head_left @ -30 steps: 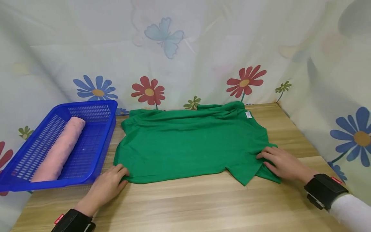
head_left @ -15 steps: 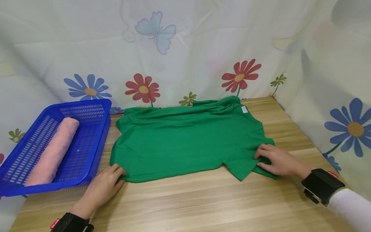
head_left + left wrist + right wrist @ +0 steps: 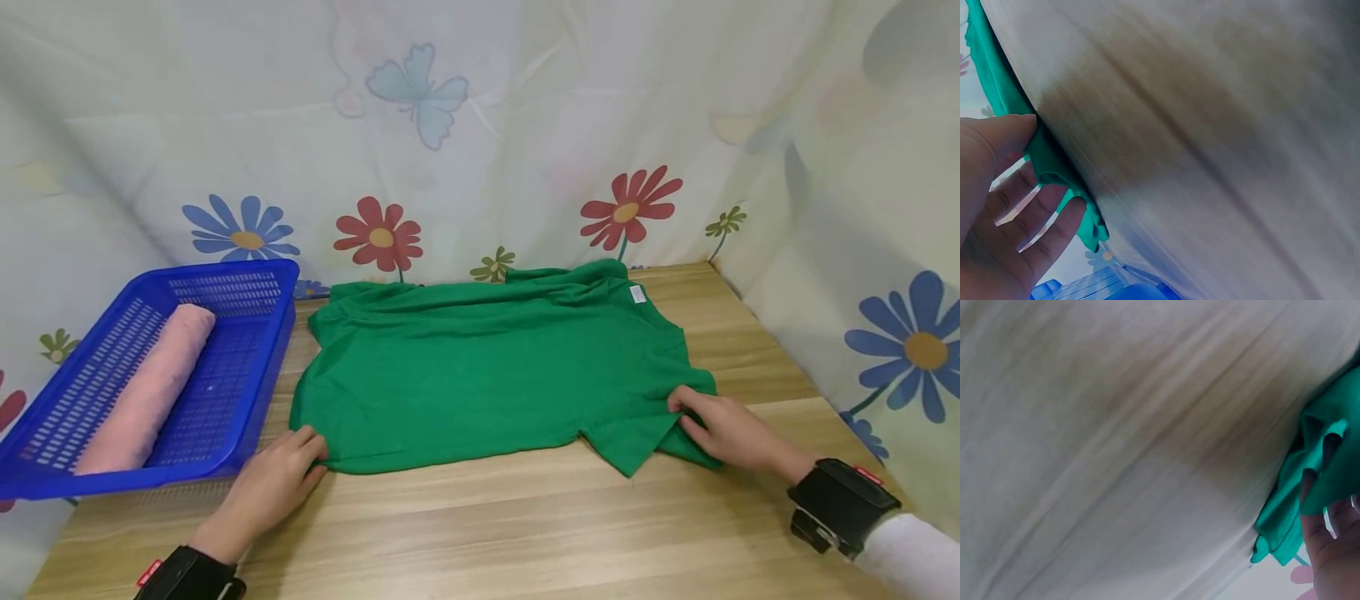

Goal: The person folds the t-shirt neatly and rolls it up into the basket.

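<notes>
A green T-shirt [image 3: 480, 367] lies folded lengthwise across the table, its collar with a white label to the right. At its near left corner, my left hand [image 3: 277, 479] pinches the hem; in the left wrist view the thumb [image 3: 1019, 131] is at the cloth's edge and the fingers reach behind it. My right hand [image 3: 738, 429] grips the sleeve at the right end between thumb and fingers. Cloth covers part of those fingers in the right wrist view, where the sleeve fabric [image 3: 1335, 481] stands up in a fold.
To the left stands a blue plastic basket [image 3: 258, 383] with a rolled pink cloth [image 3: 150, 392] inside. The wooden table [image 3: 480, 533] reaches back to a flower-print curtain [image 3: 525, 125], which also hangs along the right side.
The right hand's fingers have taken hold of the sleeve and drawn a small fold of it up. The left hand stays at the hem. The head view has shifted slightly.
</notes>
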`<act>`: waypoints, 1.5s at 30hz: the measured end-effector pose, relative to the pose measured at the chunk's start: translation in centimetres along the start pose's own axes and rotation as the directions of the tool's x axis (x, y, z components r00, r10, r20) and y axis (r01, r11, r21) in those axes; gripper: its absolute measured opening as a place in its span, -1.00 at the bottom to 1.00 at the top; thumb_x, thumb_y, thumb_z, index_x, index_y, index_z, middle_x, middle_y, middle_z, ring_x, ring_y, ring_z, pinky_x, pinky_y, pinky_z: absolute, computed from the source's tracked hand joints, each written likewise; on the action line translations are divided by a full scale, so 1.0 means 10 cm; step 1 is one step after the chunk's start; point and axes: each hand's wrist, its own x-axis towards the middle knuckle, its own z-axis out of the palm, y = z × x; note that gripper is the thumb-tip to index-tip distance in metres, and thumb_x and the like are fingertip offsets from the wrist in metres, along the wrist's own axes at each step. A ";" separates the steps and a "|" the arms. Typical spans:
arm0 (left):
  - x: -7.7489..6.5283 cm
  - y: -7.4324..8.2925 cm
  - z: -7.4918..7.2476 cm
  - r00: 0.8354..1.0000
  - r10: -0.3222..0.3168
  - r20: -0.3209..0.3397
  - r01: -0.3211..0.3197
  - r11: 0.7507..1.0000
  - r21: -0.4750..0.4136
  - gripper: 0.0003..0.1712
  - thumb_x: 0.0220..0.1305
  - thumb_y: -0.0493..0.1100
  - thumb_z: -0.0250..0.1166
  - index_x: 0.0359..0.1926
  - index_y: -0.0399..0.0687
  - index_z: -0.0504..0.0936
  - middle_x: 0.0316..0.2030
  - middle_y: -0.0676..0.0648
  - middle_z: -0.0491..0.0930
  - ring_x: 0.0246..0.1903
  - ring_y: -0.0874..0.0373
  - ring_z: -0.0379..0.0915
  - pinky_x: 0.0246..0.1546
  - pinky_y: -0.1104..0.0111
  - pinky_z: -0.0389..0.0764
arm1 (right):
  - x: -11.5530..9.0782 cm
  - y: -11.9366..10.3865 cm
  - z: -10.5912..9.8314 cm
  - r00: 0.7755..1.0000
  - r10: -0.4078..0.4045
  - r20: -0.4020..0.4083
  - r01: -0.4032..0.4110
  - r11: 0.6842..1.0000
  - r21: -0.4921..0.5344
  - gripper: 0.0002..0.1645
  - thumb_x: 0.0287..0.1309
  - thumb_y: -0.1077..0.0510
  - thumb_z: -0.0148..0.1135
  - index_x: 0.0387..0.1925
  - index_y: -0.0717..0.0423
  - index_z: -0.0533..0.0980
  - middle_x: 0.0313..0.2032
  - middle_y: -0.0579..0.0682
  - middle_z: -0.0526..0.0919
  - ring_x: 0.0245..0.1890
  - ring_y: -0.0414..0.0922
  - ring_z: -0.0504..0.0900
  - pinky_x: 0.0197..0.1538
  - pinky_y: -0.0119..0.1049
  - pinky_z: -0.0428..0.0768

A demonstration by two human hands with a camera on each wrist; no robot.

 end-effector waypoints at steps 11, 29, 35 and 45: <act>-0.01 -0.01 -0.05 0.998 -0.056 -0.013 0.056 0.998 0.017 -0.74 -0.11 -0.25 0.32 -0.54 0.08 0.35 -0.59 0.17 0.31 -0.58 0.22 0.36 -0.65 0.40 0.31 | 0.09 -0.09 -0.12 0.999 0.009 -0.049 -0.010 0.999 -0.039 -0.66 -0.14 0.45 0.19 -0.29 0.05 0.45 -0.33 -0.12 0.54 -0.32 -0.19 0.54 -0.32 -0.30 0.50; 0.02 0.17 -0.41 0.996 -0.053 -0.076 0.055 0.998 0.020 -0.81 -0.14 -0.22 0.36 -0.50 0.10 0.50 -0.53 0.17 0.50 -0.57 0.26 0.47 -0.67 0.40 0.41 | 0.09 -0.11 -0.39 0.968 -0.148 -0.202 0.116 0.980 -0.159 -0.69 -0.32 0.27 0.37 -0.41 -0.01 0.50 -0.49 -0.20 0.60 -0.56 -0.35 0.53 -0.52 -0.55 0.41; 0.04 0.21 -0.57 0.993 -0.065 -0.100 0.065 0.998 0.000 -0.83 -0.14 -0.23 0.35 -0.47 0.09 0.55 -0.48 0.16 0.55 -0.56 0.29 0.48 -0.62 0.40 0.45 | 0.08 -0.12 -0.56 0.960 -0.178 -0.216 0.142 0.975 -0.173 -0.86 -0.10 0.07 0.28 -0.43 -0.04 0.51 -0.48 -0.21 0.60 -0.55 -0.35 0.53 -0.51 -0.58 0.39; 0.01 0.14 -0.70 0.992 -0.076 -0.105 0.078 0.997 0.011 -0.85 -0.13 -0.23 0.35 -0.47 0.08 0.57 -0.54 0.17 0.52 -0.61 0.34 0.41 -0.65 0.42 0.41 | 0.05 -0.23 -0.72 0.966 -0.173 -0.192 0.145 0.977 -0.154 -0.72 -0.30 0.17 0.39 -0.43 -0.13 0.51 -0.47 -0.28 0.57 -0.48 -0.34 0.55 -0.42 -0.63 0.40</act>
